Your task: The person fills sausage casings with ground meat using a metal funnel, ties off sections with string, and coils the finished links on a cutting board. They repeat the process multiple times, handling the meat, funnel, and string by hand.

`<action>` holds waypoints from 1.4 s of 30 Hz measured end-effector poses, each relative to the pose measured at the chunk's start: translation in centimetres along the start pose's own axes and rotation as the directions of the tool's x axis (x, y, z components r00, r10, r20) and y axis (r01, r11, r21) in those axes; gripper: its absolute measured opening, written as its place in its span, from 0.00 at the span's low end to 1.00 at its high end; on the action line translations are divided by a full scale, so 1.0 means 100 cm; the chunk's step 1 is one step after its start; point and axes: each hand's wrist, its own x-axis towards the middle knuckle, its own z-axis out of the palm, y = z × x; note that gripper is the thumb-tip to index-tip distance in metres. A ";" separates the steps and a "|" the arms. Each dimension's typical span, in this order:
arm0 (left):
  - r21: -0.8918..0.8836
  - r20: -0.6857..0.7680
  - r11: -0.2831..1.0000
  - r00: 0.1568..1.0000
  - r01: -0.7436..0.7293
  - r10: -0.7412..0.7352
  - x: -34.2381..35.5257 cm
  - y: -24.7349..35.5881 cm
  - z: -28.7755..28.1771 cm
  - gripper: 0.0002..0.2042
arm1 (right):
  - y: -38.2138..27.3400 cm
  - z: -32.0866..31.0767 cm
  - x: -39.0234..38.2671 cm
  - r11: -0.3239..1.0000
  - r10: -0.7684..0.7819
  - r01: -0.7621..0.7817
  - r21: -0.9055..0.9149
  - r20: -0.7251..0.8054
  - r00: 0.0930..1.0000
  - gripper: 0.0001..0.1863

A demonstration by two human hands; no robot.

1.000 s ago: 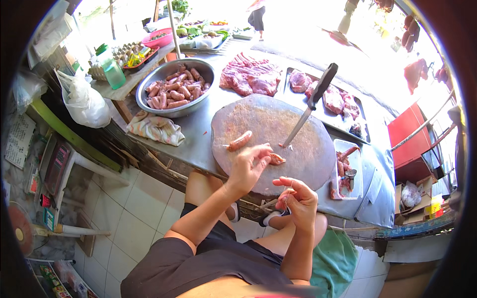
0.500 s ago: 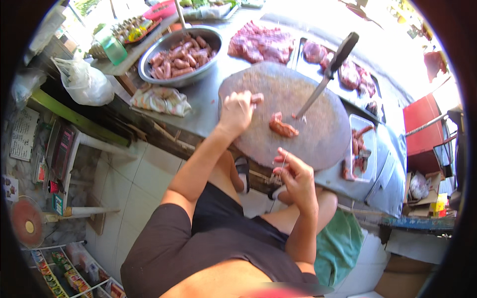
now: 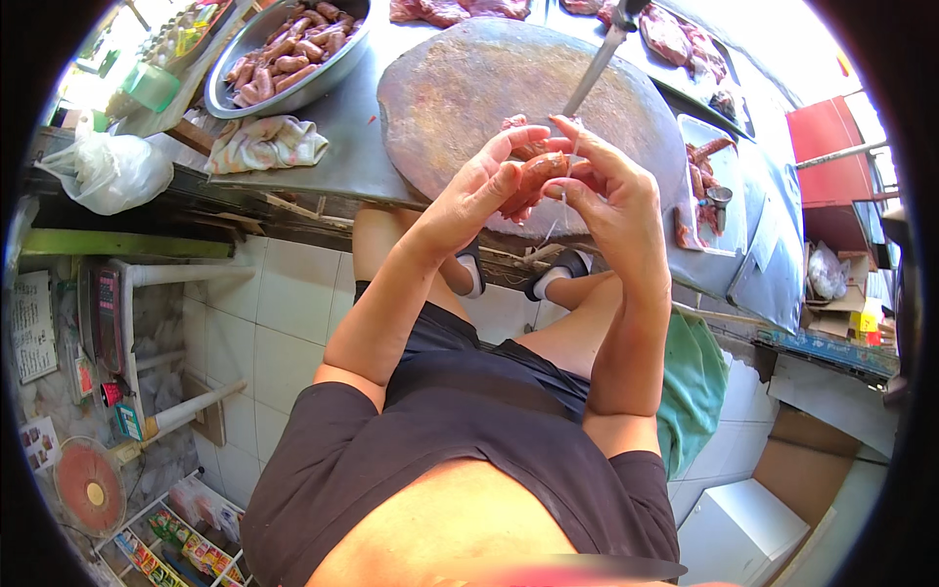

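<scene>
Sausage (image 3: 541,174) was held, in the head view, at centre frame between thumb and fingers of the left hand (image 3: 479,191); white string (image 3: 564,207) was pinched beside it by the right hand (image 3: 626,201). Sausages (image 3: 291,54) were piled upper left.

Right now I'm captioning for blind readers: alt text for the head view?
A person's left hand holds a plump reddish-brown sausage; the right hand pinches thin white string beside it, above a round brown wooden board.

A grey metal table (image 3: 350,161) carries one round brown wooden board (image 3: 460,93), a silver metal bowl (image 3: 344,68), a crumpled whitish cloth (image 3: 266,145), a clear plastic tub (image 3: 740,191) and pink raw meat (image 3: 440,10).
</scene>
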 end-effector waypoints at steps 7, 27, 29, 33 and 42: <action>0.150 -0.034 0.986 0.997 0.067 -0.063 0.000 -0.015 0.014 0.42 | -0.014 -0.006 0.006 0.908 -0.102 0.167 -0.384 0.185 0.978 0.12; -0.146 -0.016 0.983 0.993 0.110 -0.113 0.000 -0.028 0.012 0.24 | -0.023 -0.026 0.002 0.893 -0.184 0.235 -0.384 0.165 0.969 0.17; -0.233 0.006 0.965 0.992 0.123 -0.125 -0.002 -0.026 0.014 0.22 | -0.024 -0.026 0.003 0.862 -0.204 0.275 -0.425 0.204 0.957 0.15; -0.164 0.058 0.960 0.974 0.227 -0.220 -0.002 -0.019 0.011 0.19 | -0.021 -0.023 0.004 0.792 -0.247 0.338 -0.508 0.239 0.939 0.10; 0.133 0.300 0.938 0.889 0.320 -0.346 0.027 -0.008 -0.016 0.17 | -0.008 -0.022 0.008 0.703 -0.351 0.469 -0.535 0.313 0.882 0.08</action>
